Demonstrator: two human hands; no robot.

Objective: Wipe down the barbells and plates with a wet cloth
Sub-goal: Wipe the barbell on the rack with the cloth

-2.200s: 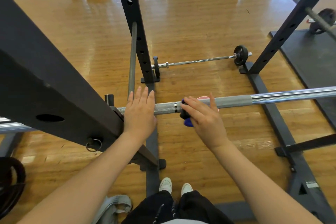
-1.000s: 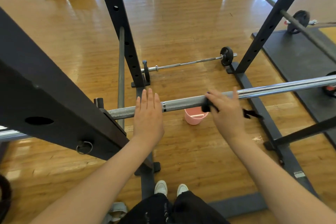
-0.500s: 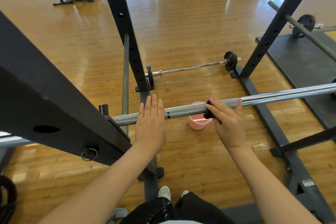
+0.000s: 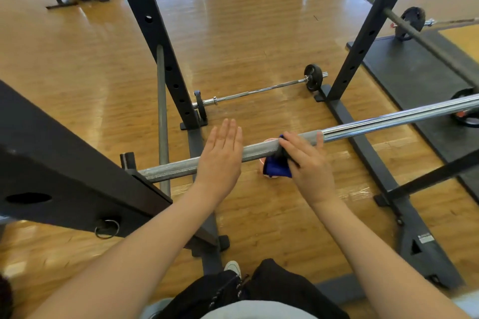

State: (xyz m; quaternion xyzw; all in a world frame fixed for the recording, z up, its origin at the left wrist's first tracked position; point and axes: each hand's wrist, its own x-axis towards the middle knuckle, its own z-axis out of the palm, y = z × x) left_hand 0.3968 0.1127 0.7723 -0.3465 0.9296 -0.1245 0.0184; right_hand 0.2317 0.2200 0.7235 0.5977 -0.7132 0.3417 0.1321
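The racked barbell (image 4: pixel 261 150) is the landmark: it runs from the black rack arm (image 4: pixel 77 176) at far left, up and across to the right edge. Left of its middle, the left hand (image 4: pixel 220 156) lies flat on the knurled grey section, fingers straight and together, holding nothing, steadying the bar. Just right of it, the right hand (image 4: pixel 308 163) presses a blue cloth (image 4: pixel 276 169) against the bar, fingers draped over the top and the cloth bunched beneath; how fully the cloth wraps the far side cannot be told from here.

To wipe this stretch well, I judge the cloth should wrap around the shaft and travel along it in long strokes with a slight twist, so the knurling is cleaned all round, while the flat hand stops the bar rolling in its hooks. The polished section right of the cloth looks like the next stretch.

Directly below the bar, mostly hidden by the cloth, a pink bucket (image 4: pixel 269 141) sits on the floor, handy for re-wetting. Beyond the bar, a small barbell (image 4: pixel 259 90) with small plates lies on the floor between the rack uprights (image 4: pixel 155 41). Further right of the bar's end, a dark mat (image 4: pixel 414 70) carries another loaded bar (image 4: pixel 412 22). The rack arm would block strokes leftward past the hook.
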